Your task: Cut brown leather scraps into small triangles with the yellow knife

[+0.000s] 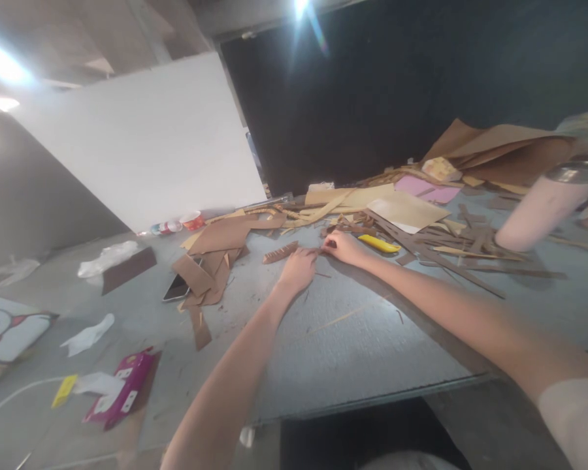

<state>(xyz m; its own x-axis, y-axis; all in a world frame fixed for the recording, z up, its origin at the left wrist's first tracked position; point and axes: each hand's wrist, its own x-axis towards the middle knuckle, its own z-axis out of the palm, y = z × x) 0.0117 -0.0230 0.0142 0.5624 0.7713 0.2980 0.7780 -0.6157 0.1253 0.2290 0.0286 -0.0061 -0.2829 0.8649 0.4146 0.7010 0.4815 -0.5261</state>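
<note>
My left hand (300, 267) rests low over the grey table, fingers close together, at the right end of a ridged brown strip (281, 252). Just to its right, my right hand (339, 247) is closed in a pinch, with thumb and fingertips curled together. A thin dark brown piece seems to lie between the two hands, but what either hand grips is too small to make out. Right of my right hand lies a yellow cutter (379, 244). Brown strips (434, 251) are heaped beyond it.
Brown sheets (220, 238) partly cover a phone (177, 287) on the left. A pink tumbler (543, 209) stands at the right. A magenta tissue pack (120, 391) lies front left. The table edge (372, 398) is near me.
</note>
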